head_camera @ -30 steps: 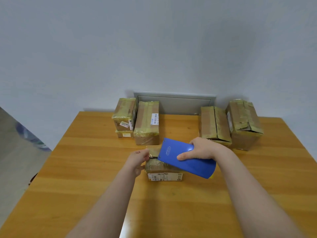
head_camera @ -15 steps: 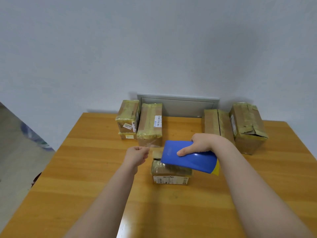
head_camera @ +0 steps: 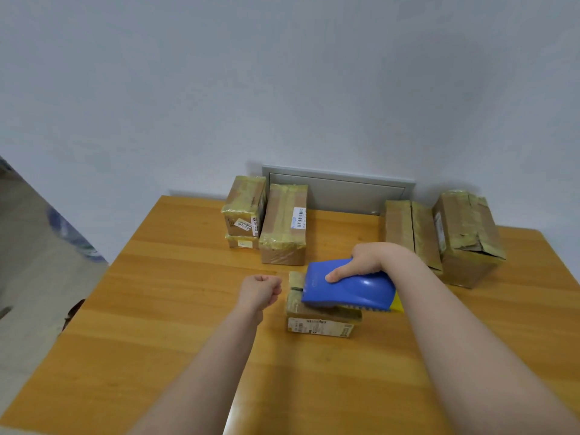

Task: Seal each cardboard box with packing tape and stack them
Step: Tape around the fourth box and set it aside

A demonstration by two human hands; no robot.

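Gripping the blue tape dispenser (head_camera: pixel 354 290), your right hand (head_camera: pixel 373 259) holds it atop the small cardboard box (head_camera: pixel 320 324). Your left hand (head_camera: pixel 260 288) is a closed fist just beside it

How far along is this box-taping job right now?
Looks done: taped boxes line the back of the table, and one small box already sits on a lower box. In hand: the right hand holds the blue tape dispenser on the front box; the left hand is curled beside it. Left: finish that box, stack the rest.
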